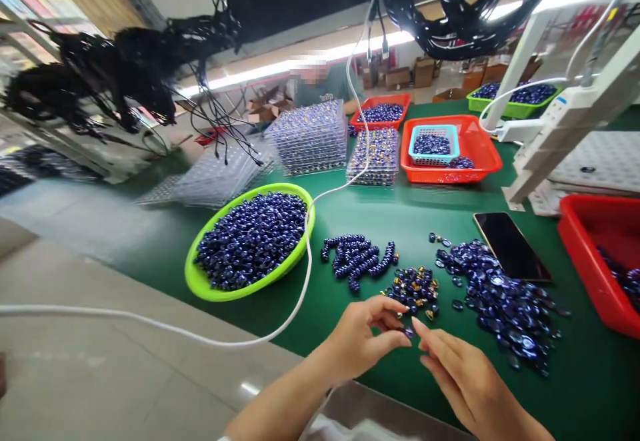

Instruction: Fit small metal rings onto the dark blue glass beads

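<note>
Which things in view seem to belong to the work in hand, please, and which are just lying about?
Likely in use: small piece at the left hand, blue-and-gold pieces, rowed blue pieces, flat blue ovals.
Probably incidental: smartphone, white cable, hanging black cables.

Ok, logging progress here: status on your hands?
Left hand: small piece at thumb tip. Right hand: close alongside, grip unclear. White cable: left of both hands.

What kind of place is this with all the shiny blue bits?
Probably a factory or workshop: a long green worktable bears loose shiny dark-blue pieces, a round lime-green plastic basin holds many more, and filled clear plastic trays stand in stacks behind.
</note>
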Demonstrator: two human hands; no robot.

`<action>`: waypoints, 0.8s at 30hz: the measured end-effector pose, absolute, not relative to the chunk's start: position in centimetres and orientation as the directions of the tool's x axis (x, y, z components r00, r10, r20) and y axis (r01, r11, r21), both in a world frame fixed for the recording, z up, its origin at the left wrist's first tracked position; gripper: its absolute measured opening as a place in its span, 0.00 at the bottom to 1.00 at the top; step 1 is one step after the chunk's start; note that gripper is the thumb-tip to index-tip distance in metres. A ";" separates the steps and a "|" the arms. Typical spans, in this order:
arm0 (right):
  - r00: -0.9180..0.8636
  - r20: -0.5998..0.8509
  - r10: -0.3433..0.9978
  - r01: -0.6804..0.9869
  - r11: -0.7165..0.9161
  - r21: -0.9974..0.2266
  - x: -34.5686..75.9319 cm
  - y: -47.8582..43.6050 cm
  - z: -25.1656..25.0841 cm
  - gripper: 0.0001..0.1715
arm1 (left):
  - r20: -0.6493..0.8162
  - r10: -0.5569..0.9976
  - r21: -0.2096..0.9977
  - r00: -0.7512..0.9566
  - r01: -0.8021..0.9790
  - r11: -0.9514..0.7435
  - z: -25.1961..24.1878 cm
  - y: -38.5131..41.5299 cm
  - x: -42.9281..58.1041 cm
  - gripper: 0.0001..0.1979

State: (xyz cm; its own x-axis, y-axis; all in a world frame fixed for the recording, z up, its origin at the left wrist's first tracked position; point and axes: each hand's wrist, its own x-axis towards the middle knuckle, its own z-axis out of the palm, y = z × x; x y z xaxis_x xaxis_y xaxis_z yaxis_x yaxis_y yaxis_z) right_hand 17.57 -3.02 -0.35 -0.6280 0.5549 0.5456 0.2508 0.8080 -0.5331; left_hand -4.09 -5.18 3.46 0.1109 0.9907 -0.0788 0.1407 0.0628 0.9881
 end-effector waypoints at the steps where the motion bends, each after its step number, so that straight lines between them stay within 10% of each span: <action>1: -0.630 0.540 0.558 0.259 0.807 -0.531 17.6 -3.1 -0.4 0.35 | -0.027 0.999 0.977 0.035 0.214 0.019 4.1 -5.4 -5.3 0.13; 8: -0.626 0.599 0.499 0.275 0.860 -0.430 18.3 -2.3 -0.4 0.25 | 0.572 0.748 0.469 -0.337 0.883 0.039 8.6 -4.0 -19.8 0.08; 12: -0.683 0.555 0.474 0.292 0.874 -0.388 17.9 -1.7 0.0 0.19 | 0.501 0.745 0.289 -0.440 0.897 0.336 9.9 -1.0 -28.4 0.11; 24: -0.775 0.348 0.527 0.302 0.793 -0.528 16.7 0.2 1.0 0.15 | 0.488 0.522 0.507 -0.700 0.714 0.484 8.7 -4.6 -39.7 0.19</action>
State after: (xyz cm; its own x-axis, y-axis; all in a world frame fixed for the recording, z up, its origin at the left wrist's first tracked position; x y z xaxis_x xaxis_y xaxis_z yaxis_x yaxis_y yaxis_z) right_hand 16.67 0.17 0.96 -0.7750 0.5275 0.3482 0.3025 0.7933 -0.5285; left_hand -39.72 -4.57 8.65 -0.6999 0.5218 0.4877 0.7137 0.4837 0.5066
